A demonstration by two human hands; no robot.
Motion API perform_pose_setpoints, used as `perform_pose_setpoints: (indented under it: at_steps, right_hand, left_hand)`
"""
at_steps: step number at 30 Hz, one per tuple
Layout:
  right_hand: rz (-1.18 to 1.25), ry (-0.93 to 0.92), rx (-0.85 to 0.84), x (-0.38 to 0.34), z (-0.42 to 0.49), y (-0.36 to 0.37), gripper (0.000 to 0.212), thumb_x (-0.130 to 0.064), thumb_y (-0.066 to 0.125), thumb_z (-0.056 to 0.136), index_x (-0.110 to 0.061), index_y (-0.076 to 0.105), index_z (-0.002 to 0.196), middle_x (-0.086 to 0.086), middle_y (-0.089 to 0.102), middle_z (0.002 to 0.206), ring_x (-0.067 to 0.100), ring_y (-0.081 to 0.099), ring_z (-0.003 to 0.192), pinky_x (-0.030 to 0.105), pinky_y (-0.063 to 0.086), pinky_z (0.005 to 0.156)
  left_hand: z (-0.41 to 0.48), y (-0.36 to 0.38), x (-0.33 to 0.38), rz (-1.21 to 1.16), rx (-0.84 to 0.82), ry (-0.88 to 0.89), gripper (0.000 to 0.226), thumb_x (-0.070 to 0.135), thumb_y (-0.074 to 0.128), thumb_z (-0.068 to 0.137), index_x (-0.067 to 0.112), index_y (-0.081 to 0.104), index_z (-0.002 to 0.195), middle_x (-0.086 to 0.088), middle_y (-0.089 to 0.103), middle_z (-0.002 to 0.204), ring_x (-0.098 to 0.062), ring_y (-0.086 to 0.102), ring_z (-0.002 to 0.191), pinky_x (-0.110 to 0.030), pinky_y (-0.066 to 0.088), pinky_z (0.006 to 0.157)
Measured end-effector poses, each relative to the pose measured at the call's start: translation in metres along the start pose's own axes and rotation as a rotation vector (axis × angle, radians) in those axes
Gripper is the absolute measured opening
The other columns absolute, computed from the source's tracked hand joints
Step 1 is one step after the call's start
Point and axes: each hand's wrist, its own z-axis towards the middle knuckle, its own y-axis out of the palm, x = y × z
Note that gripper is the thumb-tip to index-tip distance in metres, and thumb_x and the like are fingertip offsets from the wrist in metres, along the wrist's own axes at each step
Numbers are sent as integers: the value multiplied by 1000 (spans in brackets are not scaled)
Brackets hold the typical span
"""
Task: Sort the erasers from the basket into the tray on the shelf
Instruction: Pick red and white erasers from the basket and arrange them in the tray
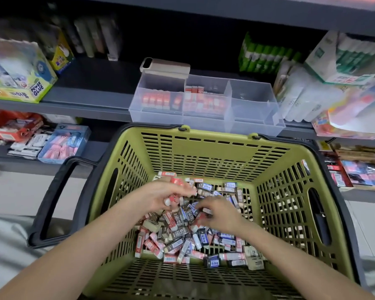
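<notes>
Green basket [214,146] sits below the shelf [85,105], with a black handle [52,198] folded out over its left edge. A loose eraser pile [193,241] covers the basket floor from the middle to the near right corner: red-white, black "2B", blue and plain beige sleeves, all mixed.

Both hands are inside the basket, over the far part of the pile. Left hand [160,195] is toward the basket's left wall, fingers curled, holding a few red-white erasers [174,200] in the palm, and is raised just above the pile. Right hand [222,214] is just beside it, back of the hand up, fingers bent down into the pile and touching erasers. It is blurred, so I cannot tell whether it pinches one.

Clear tray [206,121] stands at the shelf's front edge, directly behind the basket's far rim. It has three compartments side by side. Red-sleeved erasers [160,100] stand in rows in the left compartment, and more fill the middle one. A beige phone-like item [167,66] lies across the tray's back left corner.

Also on the shelf: a Power Glue box [15,83] at the left end and green glue sticks [266,59] at the back right. A blue box of pink erasers [63,144] sits on the lower shelf, left of the basket.
</notes>
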Motion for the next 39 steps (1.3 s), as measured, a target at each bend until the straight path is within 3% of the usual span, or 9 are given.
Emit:
perform_pose_setpoints:
  at_steps: [3,7,12,17,21,24,33,36,39]
  right_hand:
    - [-252,-78,-132,9,9,27,43,-40,66,79,-26,58,119,-1,51,121,20,43,113,31,34,89]
    - [-45,-10,-77,24,9,29,31,-37,72,73,-29,63,102,-7,49,97,13,49,94,24,30,73]
    - [184,136,-154,33,5,32,23,-26,75,70,-31,61,87,-14,51,86,10,53,82,23,40,68]
    - [316,313,-184,30,6,36,22,-22,72,71,-27,63,91,-13,63,84,9,59,80,25,49,70]
    - [402,376,-193,28,12,34,12,-14,69,73,-14,70,85,0,68,104,19,62,98,34,51,82]
    - [389,364,-137,39,11,33,20,-6,63,80,9,67,93,14,68,110,34,64,102,44,52,91]
    - [-12,36,-186,40,-5,33,24,-30,67,85,-13,67,103,1,64,100,17,55,94,27,43,78]
    - [351,152,-191,39,-14,24,16,-23,55,94,-11,65,97,-2,58,84,12,51,73,21,40,64]
    - [856,271,-106,27,-25,6,12,-18,55,94,-18,65,87,-1,59,77,8,45,60,16,34,53]
  left_hand:
    - [14,-6,-18,337,241,48,33,4,79,68,7,63,97,-6,66,87,-14,52,66,-22,44,58]
    - [32,-18,-50,780,384,59,36,19,82,70,10,60,96,-3,62,99,-19,57,95,-26,45,84]
    - [38,-21,-60,955,411,152,37,29,83,70,17,49,75,3,52,77,-17,50,81,-26,39,67]
    - [42,-12,-68,736,472,136,41,14,83,69,16,42,60,2,50,65,-12,49,61,-21,36,54]
    - [40,-9,-64,514,522,114,24,13,82,71,9,59,77,-3,62,83,-21,59,85,-30,49,79]
    - [35,-12,-54,452,515,155,24,14,78,76,9,56,83,-10,63,93,-26,62,91,-32,51,79]
    - [26,12,-40,134,285,200,13,9,65,83,9,52,87,-7,56,79,-17,48,70,-26,42,68]
    - [25,19,-43,18,260,166,30,2,70,79,12,49,98,-7,54,87,-20,52,82,-37,43,83]
    - [20,28,-41,-139,113,71,54,18,81,66,6,53,110,-5,58,82,-16,51,72,-30,44,62]
